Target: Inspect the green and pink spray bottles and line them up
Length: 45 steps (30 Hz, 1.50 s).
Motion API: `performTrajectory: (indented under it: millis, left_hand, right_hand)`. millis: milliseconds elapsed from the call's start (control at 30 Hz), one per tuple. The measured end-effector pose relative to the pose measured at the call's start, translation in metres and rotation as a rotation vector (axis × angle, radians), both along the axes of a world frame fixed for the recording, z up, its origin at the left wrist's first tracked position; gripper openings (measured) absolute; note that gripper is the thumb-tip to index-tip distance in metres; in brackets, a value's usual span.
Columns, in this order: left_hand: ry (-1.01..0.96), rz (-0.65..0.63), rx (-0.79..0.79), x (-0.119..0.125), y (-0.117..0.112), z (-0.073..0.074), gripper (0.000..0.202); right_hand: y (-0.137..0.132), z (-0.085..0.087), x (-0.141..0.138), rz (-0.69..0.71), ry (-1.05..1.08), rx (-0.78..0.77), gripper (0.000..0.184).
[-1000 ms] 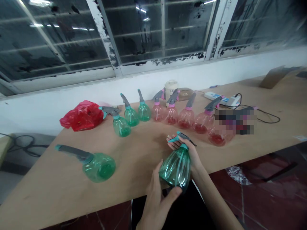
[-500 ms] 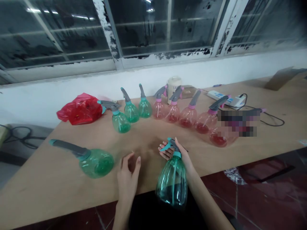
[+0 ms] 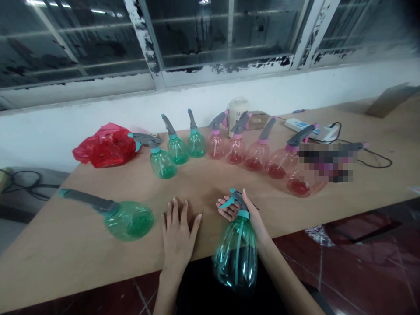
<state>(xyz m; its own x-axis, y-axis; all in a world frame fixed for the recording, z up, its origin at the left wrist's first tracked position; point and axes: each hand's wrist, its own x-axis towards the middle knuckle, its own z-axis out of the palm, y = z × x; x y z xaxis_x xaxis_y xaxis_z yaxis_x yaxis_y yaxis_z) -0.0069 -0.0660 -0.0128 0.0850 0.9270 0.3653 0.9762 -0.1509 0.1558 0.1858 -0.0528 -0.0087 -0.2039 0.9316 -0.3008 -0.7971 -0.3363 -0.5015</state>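
My right hand (image 3: 249, 214) grips the teal and grey spray head of a green spray bottle (image 3: 235, 256), whose body hangs past the near edge of the wooden table (image 3: 361, 183). My left hand (image 3: 179, 232) lies flat on the table with its fingers stretched out, just left of that bottle, holding nothing. Another green spray bottle (image 3: 126, 218) lies on its side to the left of my left hand, its nozzle pointing left.
A row of green spray bottles (image 3: 177, 148) and pink spray bottles (image 3: 256, 155) stands farther back. A red plastic bag (image 3: 105, 146) lies at the back left. A white tub (image 3: 236, 111), a power strip (image 3: 308, 131) with a cable and a window wall are behind.
My left hand let go of the bottle's body, moved left and came down flat on the table. The bottle in my right hand dropped lower over the table edge.
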Motion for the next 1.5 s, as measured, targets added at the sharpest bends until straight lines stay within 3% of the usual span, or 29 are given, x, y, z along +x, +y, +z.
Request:
performTrajectory:
  millis: [200,433,700,1033,1233,1500]
  left_hand:
    - [-0.005,-0.013,0.000,0.0004,0.0007,0.0014,0.059]
    - [0.003,-0.012,0.010,0.0002,0.0010,-0.0011,0.059]
    - [0.019,-0.013,0.007,0.0000,0.0009,-0.0008,0.059]
    - [-0.015,-0.010,0.007,0.0007,0.0016,-0.0006,0.058]
    - [-0.010,-0.010,-0.007,0.0010,0.0028,-0.0020,0.059]
    - [0.061,0.003,0.008,-0.0002,0.0027,-0.0052,0.060]
  right_hand:
    - [0.0006,0.0039,0.0007,-0.015,0.030,-0.003,0.051]
    - [-0.0034,0.0065,0.0001,-0.173,0.061,-0.007,0.020]
    - [-0.0026,0.0034,-0.0012,-0.050,0.005,0.022,0.040]
    - [-0.0024,0.0043,-0.0012,-0.030,-0.021,0.018,0.040]
    - [-0.0018,0.0021,-0.0011,-0.020,0.016,0.030,0.038]
    - [-0.0067,0.0026,0.0011,-0.179,0.033,0.024,0.017]
